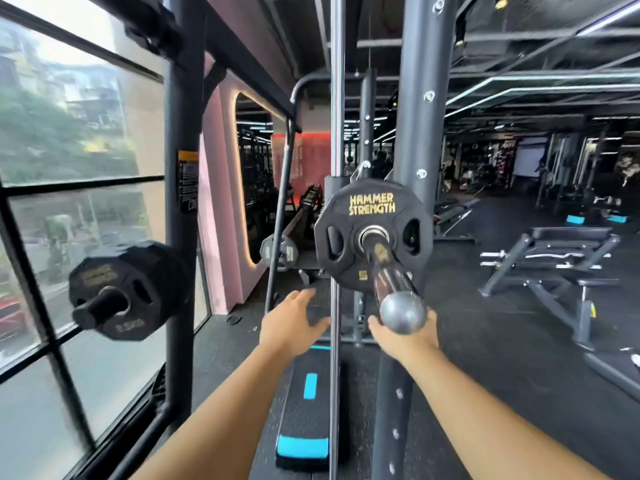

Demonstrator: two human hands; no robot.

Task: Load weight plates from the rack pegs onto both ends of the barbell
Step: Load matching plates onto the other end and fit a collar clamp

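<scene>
A black plate (372, 233) with gold lettering and a "5" sits on the barbell sleeve (389, 271), which points toward me and ends in a round grey cap (402, 311). My left hand (294, 322) is open just below and left of that plate, holding nothing. Below the sleeve's end my right hand (398, 336) is partly hidden behind the cap, its fingers spread, not gripping. A smaller black plate (126, 289) marked 2.5 hangs on a rack peg (98, 306) at the left.
The grey rack upright (415, 133) and a chrome guide rod (336, 98) stand right behind the plate. A black and blue step platform (308, 410) lies on the floor below my arms. Windows run along the left; a bench (561, 258) stands at the right.
</scene>
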